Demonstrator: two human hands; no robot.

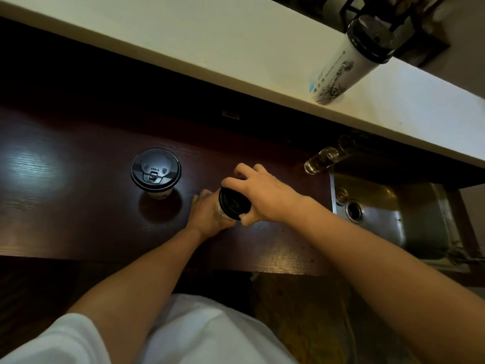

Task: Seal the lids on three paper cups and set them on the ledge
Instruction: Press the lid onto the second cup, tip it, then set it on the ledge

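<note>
On table (pixel 78 200), left hand (pixel 207 212) grip held paper cup (pixel 220 208); right hand (pixel 259 195) grip clasped its black lid (pixel 232 204); second lidded cup (pixel 156 172) at 9 o'clock; third cup (pixel 341 67) on ledge (pixel 183 43), 1 o'clock.

Café service counter: dark wood worktop (pixel 78 179), raised white ledge (pixel 210 48), small steel sink (pixel 380 219), lidded takeaway cups (pixel 156 172).

You've got 3 paper cups in view: ledge cup (pixel 338 69), tabletop cup (pixel 160 193), held cup (pixel 223 212). 1 black lid (pixel 156 169) (pixel 370 40) (pixel 233 203) per cup, 3 total. 2 hands: left hand (pixel 207 215), right hand (pixel 262 195). 1 sink (pixel 380 219). Clear glassware (pixel 319 162) beside it: count unclear.
</note>
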